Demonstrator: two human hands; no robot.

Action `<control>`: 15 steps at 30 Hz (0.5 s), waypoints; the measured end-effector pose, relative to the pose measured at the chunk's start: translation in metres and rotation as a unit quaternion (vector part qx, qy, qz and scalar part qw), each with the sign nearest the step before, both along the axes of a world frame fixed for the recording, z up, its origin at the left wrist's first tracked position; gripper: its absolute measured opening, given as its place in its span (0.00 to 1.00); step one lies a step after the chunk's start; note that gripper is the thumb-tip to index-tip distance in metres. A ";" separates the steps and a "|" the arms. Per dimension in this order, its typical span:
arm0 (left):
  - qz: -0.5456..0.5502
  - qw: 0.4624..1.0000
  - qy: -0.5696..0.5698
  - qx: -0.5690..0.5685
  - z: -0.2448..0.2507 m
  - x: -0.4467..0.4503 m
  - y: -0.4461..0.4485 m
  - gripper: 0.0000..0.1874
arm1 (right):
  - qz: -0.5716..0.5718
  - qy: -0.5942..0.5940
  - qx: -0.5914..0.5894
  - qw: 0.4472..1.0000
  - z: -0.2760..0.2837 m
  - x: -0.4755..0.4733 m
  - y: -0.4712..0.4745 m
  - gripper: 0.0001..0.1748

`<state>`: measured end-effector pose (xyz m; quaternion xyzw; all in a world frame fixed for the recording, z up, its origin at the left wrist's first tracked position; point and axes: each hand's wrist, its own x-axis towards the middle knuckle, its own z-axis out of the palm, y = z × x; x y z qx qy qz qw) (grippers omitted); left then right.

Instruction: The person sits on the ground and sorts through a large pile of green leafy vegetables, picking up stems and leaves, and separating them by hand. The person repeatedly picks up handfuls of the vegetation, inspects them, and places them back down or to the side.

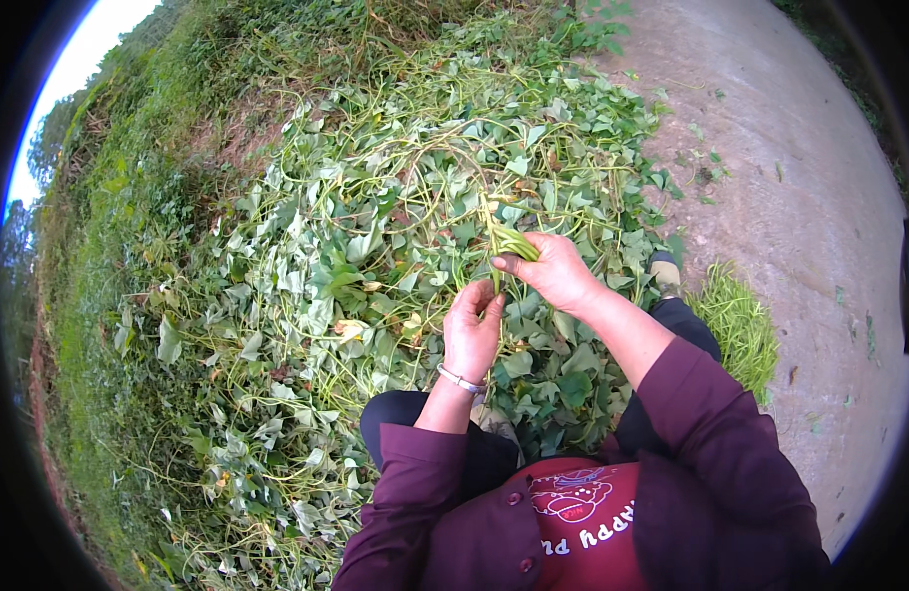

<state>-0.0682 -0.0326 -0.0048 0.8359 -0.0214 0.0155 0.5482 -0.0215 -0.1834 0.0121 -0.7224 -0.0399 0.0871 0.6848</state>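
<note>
My right hand is closed around a small bundle of green leaf stalks, their ends pointing up and left. Just below and to the left, my left hand pinches a green vine stem between thumb and fingertips. That stem runs up past the bundle into a longer vine that bends over the heap. Beneath both hands spreads a thick heap of cut leafy vines, which look like sweet potato vines, with some yellowed leaves.
A pile of stripped green stalks lies by my right shoe, on the concrete path. Scraps of leaf dot the path. A grassy, weedy bank rises along the left. My knees are bent at the heap's near edge.
</note>
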 end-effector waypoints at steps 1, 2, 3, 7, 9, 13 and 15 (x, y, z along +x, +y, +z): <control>0.011 0.999 0.014 0.035 0.001 0.001 0.004 0.07 | -0.010 -0.057 -0.052 0.997 0.000 0.001 -0.003 0.10; 0.007 0.999 -0.010 0.048 0.004 0.001 0.007 0.06 | -0.011 -0.123 -0.095 0.988 -0.001 0.003 -0.008 0.09; -0.005 0.998 -0.043 0.046 0.007 0.001 0.009 0.06 | -0.015 -0.183 -0.135 0.974 -0.001 0.006 -0.013 0.08; -0.052 0.996 0.054 -0.049 0.025 -0.001 0.013 0.06 | -0.061 -0.199 -0.331 0.921 -0.002 0.009 -0.037 0.09; -0.061 0.975 0.162 -0.140 0.038 -0.005 0.016 0.05 | -0.181 -0.085 -0.342 0.918 -0.001 0.015 -0.044 0.07; -0.008 0.893 0.198 -0.405 0.059 -0.002 0.022 0.07 | -0.033 0.056 -0.034 0.997 0.003 0.012 -0.035 0.12; -0.003 0.893 0.179 -0.412 0.062 0.003 0.020 0.08 | 0.036 0.138 0.118 0.983 0.003 0.002 -0.020 0.19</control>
